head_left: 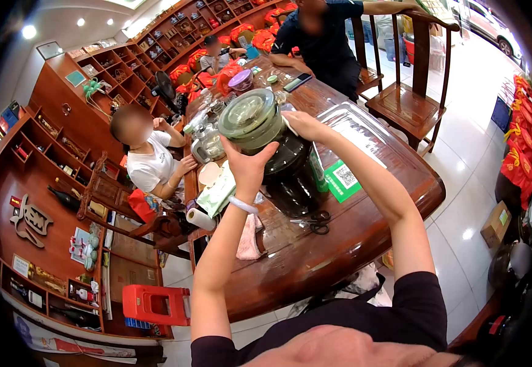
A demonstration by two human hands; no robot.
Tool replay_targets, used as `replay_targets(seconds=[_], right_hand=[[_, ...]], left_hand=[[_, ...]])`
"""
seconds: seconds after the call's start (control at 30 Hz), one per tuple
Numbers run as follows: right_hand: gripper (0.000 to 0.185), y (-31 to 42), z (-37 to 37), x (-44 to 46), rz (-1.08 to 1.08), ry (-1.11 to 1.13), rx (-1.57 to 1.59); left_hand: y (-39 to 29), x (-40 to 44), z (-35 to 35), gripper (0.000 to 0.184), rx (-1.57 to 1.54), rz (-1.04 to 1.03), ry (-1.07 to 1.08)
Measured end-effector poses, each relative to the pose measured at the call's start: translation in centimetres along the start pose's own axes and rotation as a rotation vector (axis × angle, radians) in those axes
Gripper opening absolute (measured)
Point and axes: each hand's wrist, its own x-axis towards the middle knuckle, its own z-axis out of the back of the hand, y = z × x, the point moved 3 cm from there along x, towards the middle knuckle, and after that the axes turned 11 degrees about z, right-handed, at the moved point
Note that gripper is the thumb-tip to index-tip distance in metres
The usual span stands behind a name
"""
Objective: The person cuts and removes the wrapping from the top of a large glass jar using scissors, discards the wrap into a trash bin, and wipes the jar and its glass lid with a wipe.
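A large glass jar (288, 177), its body dark, stands on the wooden table under a greenish glass lid (251, 113). My left hand (247, 164) is spread around the near side of the jar's neck, thumb and fingers pressed on the glass just under the lid. On the jar's far right side, my right hand (306, 126) pinches a small white cloth or tissue (289, 124) against the rim. Most of that white piece is hidden by the fingers. Scissors (315, 222) with black handles lie near the jar's base.
A green QR-code card (343, 179) and a tray (364, 137) lie right of the jar. A pink cloth (251, 237), a tissue pack (218, 191) and glass pots (208, 145) are on the left. People sit at the table's left (153, 156) and far end (315, 43). A red stool (156, 303) stands below.
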Motion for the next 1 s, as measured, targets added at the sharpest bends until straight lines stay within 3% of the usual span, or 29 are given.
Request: replay_targets(seconds=[0.03, 0.1, 0.17, 0.27, 0.37, 0.43, 0.47, 0.5, 0.53, 0.7, 0.77, 0.83, 0.9, 1.0], right_hand=[[0.042, 2.5, 0.2, -1.6, 0.17, -0.011, -0.099], [0.044, 3.4, -1.1, -5.4, 0.12, -0.15, -0.305], [0.048, 6.8, -3.4, -9.0, 0.154, -0.257, -0.514], [0.05, 7.5, -5.5, -11.1, 0.119, -0.432, -0.391], [0.046, 5.1, -3.6, -8.3, 0.138, -0.412, -0.399], [0.04, 3.7, -1.5, -4.9, 0.042, -0.305, -0.113], [0.04, 0.5, -1.4, -2.8, 0.093, -0.195, -0.056], [0.042, 3.2, -0.2, -2.0, -0.159, -0.131, 0.069], [0.042, 1.0, 0.0, -0.5, -0.19, 0.007, 0.206], [0.041, -1.3, -0.7, -0.6, -0.244, -0.037, 0.254], [0.044, 0.6, -1.4, -3.0, 0.155, -0.119, -0.397], [0.046, 5.5, -3.5, -6.8, 0.191, -0.221, -0.65], [0.046, 9.8, -5.3, -8.9, 0.229, -0.155, -0.726], [0.046, 7.3, -4.8, -8.5, 0.285, -0.249, -0.713]], left_hand=[[0.0, 0.0, -0.1, 0.092, 0.005, 0.005, -0.005], [0.4, 0.1, -0.1, 0.092, 0.021, 0.004, -0.023], [0.5, 0.0, 0.1, 0.07, 0.086, -0.018, -0.059], [-0.7, -0.3, -0.1, 0.07, -0.023, 0.017, 0.028], [-0.9, -0.3, -0.1, 0.069, -0.089, -0.004, 0.073], [-0.5, -0.2, 0.0, 0.071, -0.203, 0.085, 0.04], [-0.4, -0.2, 0.0, 0.071, -0.203, 0.084, 0.04], [-0.3, -0.1, 0.1, 0.066, -0.241, 0.068, 0.041], [-0.3, -0.3, 0.3, 0.061, -0.277, 0.057, 0.04], [0.2, -0.5, 1.0, 0.06, -0.247, 0.079, 0.056], [1.1, -0.1, 1.3, 0.061, -0.358, 0.078, 0.027], [1.0, 0.0, 1.1, 0.06, -0.332, 0.067, 0.025], [1.4, -0.1, 1.1, 0.06, -0.301, 0.076, 0.027], [1.9, 0.2, 1.7, 0.055, -0.243, 0.091, 0.003]])
